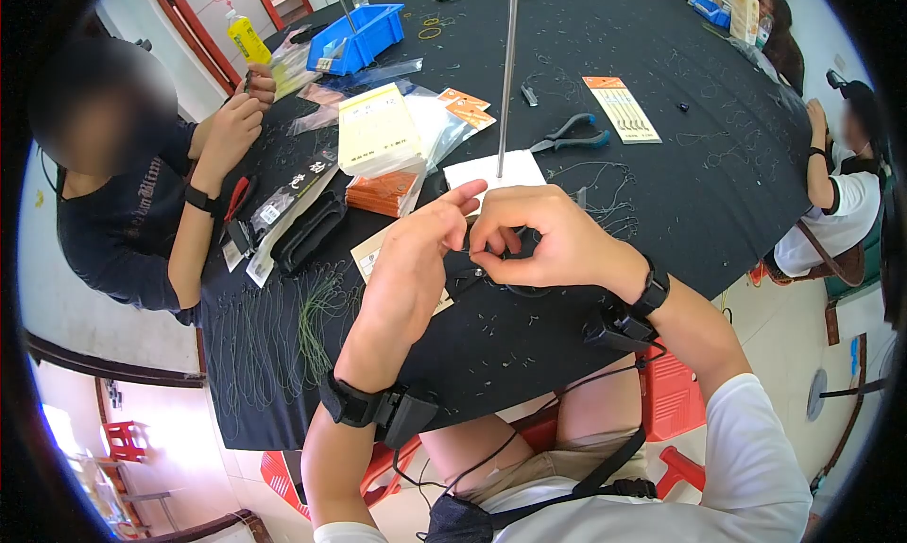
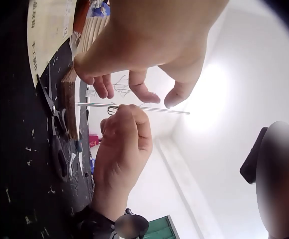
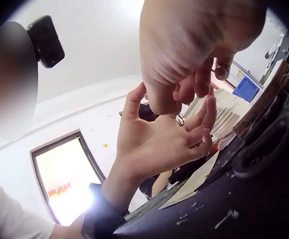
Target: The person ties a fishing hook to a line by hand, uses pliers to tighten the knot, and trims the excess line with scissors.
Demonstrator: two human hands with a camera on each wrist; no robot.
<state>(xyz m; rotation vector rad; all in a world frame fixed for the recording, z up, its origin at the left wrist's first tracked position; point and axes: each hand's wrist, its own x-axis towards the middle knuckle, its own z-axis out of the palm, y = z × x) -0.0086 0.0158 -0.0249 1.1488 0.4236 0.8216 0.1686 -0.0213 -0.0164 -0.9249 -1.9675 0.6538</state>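
Observation:
Above the near edge of the black table my two hands meet. My right hand pinches a small, thin metal hook between thumb and forefinger. My left hand is beside it, palm turned toward the right hand, fingers apart and loosely bent; any fine line between them is too thin to make out. An upright metal rod rises just beyond the hands from a white-topped block. Dark-handled scissors lie on the table below, mostly hidden by my right hand in the head view.
Pliers and a hook packet lie beyond the rod. A cream box and blue bin stand to the left. Green line bundles hang over the near left edge. A person sits at left, others at right.

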